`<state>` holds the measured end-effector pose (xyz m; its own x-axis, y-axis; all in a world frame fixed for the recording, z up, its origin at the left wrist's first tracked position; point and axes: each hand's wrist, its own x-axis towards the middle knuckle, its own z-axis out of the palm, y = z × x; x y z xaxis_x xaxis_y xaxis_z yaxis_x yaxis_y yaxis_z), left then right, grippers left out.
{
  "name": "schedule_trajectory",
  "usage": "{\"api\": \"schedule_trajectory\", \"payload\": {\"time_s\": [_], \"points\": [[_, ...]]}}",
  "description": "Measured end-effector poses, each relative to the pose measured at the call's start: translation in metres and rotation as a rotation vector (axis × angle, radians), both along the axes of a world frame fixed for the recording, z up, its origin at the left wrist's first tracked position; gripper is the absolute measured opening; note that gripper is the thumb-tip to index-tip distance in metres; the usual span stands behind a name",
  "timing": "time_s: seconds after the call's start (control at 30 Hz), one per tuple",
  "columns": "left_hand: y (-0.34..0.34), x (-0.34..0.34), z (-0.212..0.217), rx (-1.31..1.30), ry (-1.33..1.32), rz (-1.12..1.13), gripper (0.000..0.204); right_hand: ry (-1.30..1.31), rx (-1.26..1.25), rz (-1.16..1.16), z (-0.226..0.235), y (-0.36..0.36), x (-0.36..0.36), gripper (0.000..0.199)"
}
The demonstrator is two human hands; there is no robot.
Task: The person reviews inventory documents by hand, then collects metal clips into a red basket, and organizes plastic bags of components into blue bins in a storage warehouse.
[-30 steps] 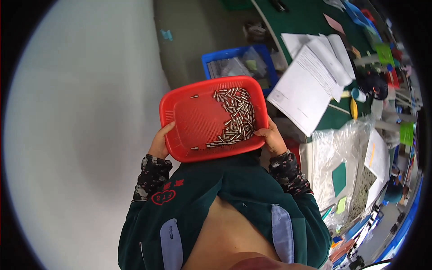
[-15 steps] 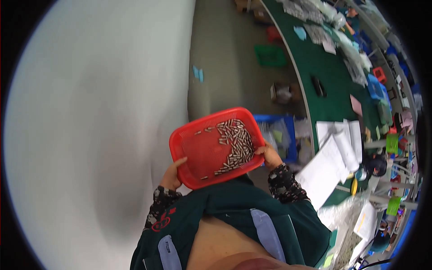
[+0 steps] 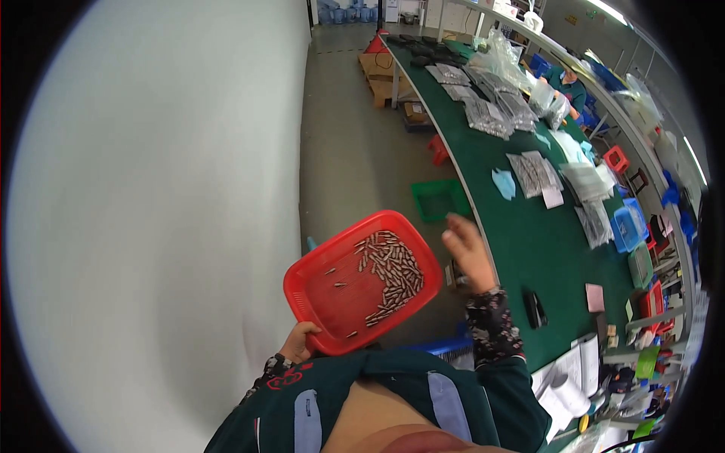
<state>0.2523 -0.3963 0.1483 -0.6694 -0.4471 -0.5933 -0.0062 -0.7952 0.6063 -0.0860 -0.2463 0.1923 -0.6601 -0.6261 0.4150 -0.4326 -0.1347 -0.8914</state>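
A red plastic basket [image 3: 321, 302] is held in front of my body, its near left corner gripped by my left hand [image 3: 299, 342] with the thumb over the rim. Many small metal pin-like parts [image 3: 396, 275] lie heaped toward the basket's right side, and a few lie singly on its left floor. My right hand [image 3: 467, 253] is off the basket, just beyond its right rim and near the table edge. Its fingers are raised and slightly blurred, apart from one another, with nothing seen in them.
On the right runs a long green table [image 3: 506, 234] with bagged parts [image 3: 532, 174], a blue cloth-like piece [image 3: 504, 183], a black stapler-like object [image 3: 535, 309] and papers. A green basket [image 3: 440, 200] stands on the floor ahead. A white wall [image 3: 189, 189] borders my left. Another person [image 3: 566, 83] sits beyond the table.
My right hand has let go of the basket's right rim and moved forward, away from it. The left hand still holds the basket. My view has lifted, showing more of the aisle ahead.
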Motion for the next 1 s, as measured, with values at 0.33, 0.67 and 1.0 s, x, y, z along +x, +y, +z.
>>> {"api": "schedule_trajectory", "payload": {"time_s": [0.33, 0.67, 1.0], "points": [[-0.399, -0.302, -0.011, -0.038, -0.117, 0.112, 0.039, 1.145, -0.004, 0.485, 0.264, -0.259, -0.215, 0.019], [-0.808, -0.712, 0.019, -0.022, -0.161, 0.123, 0.038, 1.022, -0.272, -0.122, 0.236, -0.638, -0.609, 0.014], [-1.187, -1.113, 0.038, -0.118, -0.213, 0.251, 0.031, 1.041, -0.549, 0.199, 0.248, -1.057, -1.079, 0.027]]}}
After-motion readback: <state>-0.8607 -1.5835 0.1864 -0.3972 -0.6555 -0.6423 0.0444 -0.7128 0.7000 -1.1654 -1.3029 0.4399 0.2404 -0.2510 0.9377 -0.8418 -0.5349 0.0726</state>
